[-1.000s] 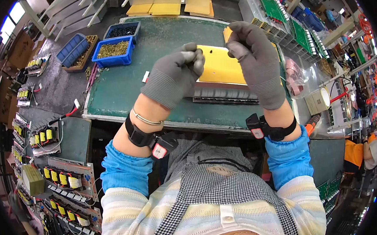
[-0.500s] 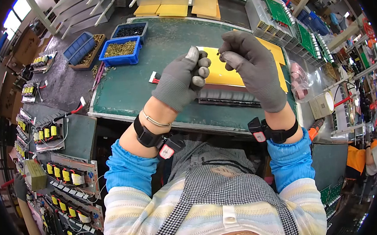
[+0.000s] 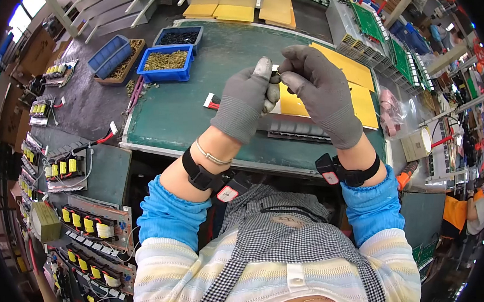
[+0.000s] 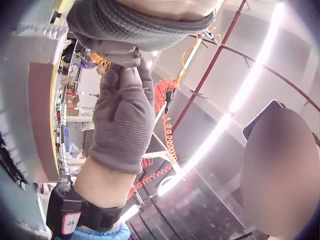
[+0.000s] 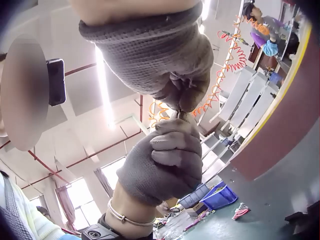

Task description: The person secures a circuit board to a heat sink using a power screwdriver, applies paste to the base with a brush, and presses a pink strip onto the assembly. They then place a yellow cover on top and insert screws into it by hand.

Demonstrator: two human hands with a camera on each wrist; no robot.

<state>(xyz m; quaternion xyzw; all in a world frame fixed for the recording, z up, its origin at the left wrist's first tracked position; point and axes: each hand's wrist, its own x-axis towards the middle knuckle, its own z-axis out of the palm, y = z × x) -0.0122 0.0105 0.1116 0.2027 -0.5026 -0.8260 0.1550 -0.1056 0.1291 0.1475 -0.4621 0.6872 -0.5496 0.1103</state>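
Both hands wear grey knit gloves and meet above the green-topped table (image 3: 177,113). My right hand (image 3: 322,92) pinches a small dark piece (image 5: 179,114) between thumb and fingertip. The curled fingers of my left hand (image 3: 244,103) surround the piece's other end, thumb raised in the head view. Its exact kind is too small to tell. Below the hands lies a yellow sheet (image 3: 292,103), partly hidden by the right hand, with a grey ribbed part (image 3: 299,129) along its near edge. Left of them sits a white connector with red wires (image 3: 211,101).
A blue bin (image 3: 165,75) of small brass-coloured parts and a grey-blue bin (image 3: 178,37) of black parts stand at the back left. More yellow sheets (image 3: 354,70) lie to the right. Boards with yellow-wrapped components (image 3: 90,223) line the left side.
The hands have come together from a gap between them. My left thumb has risen from its curled position. The head view has shifted, moving the table rightward in it.
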